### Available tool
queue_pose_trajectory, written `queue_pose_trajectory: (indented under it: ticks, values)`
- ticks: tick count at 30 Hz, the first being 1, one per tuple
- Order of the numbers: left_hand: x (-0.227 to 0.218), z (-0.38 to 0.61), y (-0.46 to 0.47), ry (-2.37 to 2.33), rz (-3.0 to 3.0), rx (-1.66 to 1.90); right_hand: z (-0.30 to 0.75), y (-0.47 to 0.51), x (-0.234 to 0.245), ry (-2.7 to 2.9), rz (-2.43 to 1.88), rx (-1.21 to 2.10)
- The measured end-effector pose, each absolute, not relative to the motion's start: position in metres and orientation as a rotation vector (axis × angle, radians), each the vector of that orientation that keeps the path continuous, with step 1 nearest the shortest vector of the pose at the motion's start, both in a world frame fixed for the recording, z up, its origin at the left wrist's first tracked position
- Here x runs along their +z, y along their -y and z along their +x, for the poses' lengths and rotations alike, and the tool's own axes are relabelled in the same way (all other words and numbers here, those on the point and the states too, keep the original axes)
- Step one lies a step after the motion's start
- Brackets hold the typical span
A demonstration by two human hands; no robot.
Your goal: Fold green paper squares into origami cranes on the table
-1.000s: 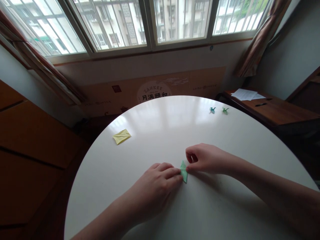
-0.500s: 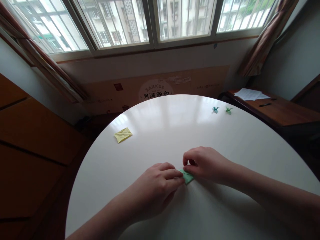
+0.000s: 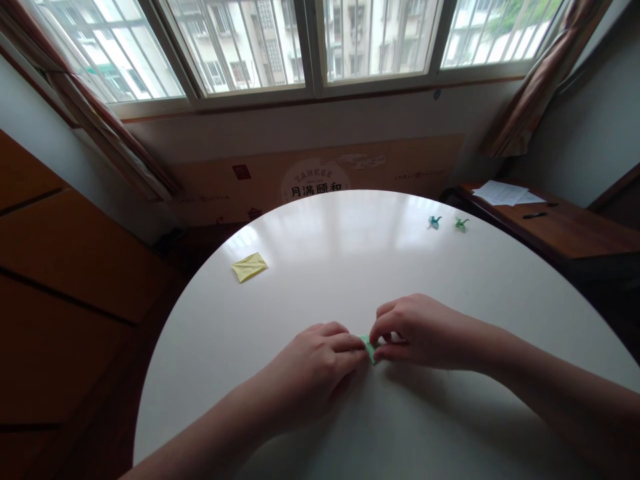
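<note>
A small folded piece of green paper (image 3: 369, 348) lies on the white round table (image 3: 320, 280), partly covered by my fingers. The fingers of my left hand (image 3: 320, 357) press its left side against the tabletop. From the right, my right hand (image 3: 417, 330) pinches the paper's right edge between thumb and fingers. Only a narrow green strip shows between the two hands; the rest of the sheet is hidden.
Yellow folded paper (image 3: 250, 267) lies at the table's left. Two small folded paper birds, one blue-green (image 3: 435, 223) and one green (image 3: 461, 225), stand near the far right edge. Beyond, a brown desk (image 3: 590, 223) holds white papers (image 3: 505, 193) and a dark pen (image 3: 535, 215).
My right fingers have shifted at the paper's right edge, and less green shows between the hands. My left hand stays in place on the paper. The view has shifted slightly.
</note>
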State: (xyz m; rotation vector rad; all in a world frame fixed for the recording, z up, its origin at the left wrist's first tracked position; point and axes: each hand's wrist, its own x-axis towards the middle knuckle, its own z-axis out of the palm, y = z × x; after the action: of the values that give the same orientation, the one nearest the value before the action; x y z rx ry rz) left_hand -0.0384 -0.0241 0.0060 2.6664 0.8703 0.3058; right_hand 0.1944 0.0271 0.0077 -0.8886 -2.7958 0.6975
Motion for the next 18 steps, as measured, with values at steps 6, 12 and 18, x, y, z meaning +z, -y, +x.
queue_pose_trajectory:
  ticks: [6,12,18]
  values:
    - [-0.004,-0.034,0.020,-0.901,2.720,0.364,0.192,-0.027,0.007,2.830,-0.928,0.639]
    - [-0.019,-0.026,0.016,-1.009,2.745,0.501,0.191,-0.026,0.009,2.830,-0.911,0.674]
    - [-0.021,-0.023,0.017,-1.040,2.782,0.586,0.190,-0.025,0.011,2.830,-0.881,0.693]
